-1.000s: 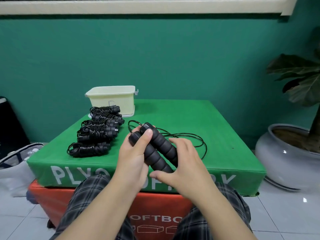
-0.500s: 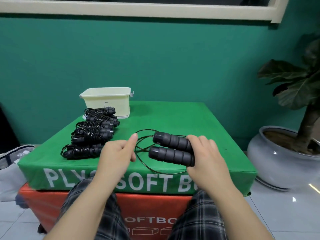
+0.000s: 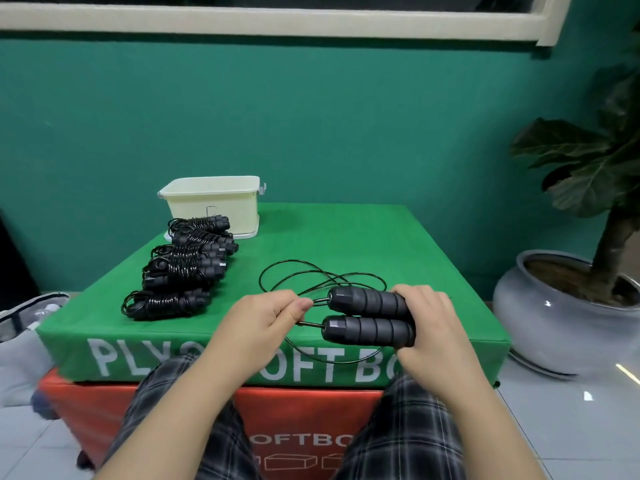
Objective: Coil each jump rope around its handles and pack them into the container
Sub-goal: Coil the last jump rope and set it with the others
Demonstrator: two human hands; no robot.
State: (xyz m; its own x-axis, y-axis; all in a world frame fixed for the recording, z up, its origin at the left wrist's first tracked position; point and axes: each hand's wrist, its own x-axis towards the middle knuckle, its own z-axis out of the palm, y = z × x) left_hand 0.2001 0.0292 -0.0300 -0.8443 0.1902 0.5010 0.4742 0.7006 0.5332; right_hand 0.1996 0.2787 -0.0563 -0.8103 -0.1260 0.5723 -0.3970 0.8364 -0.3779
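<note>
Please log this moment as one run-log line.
right hand: grips both handles | left hand: pinches cord | coiled ropes: beside container, unpacked

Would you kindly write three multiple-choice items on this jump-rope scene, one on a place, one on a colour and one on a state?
1. Where does the cream container stand?
A. on the floor
B. at the far left corner of the green box
C. on the person's lap

2. What colour is the box under the green one?
A. orange-red
B. blue
C. white

3. What is the right hand doing?
A. resting flat on the box
B. reaching into the container
C. gripping both black handles side by side

Answers: 1 B, it stands behind the coiled ropes. 2 A, the lower box is orange-red. 3 C, its fingers curl round both handles while the left hand pinches the cord.
</note>
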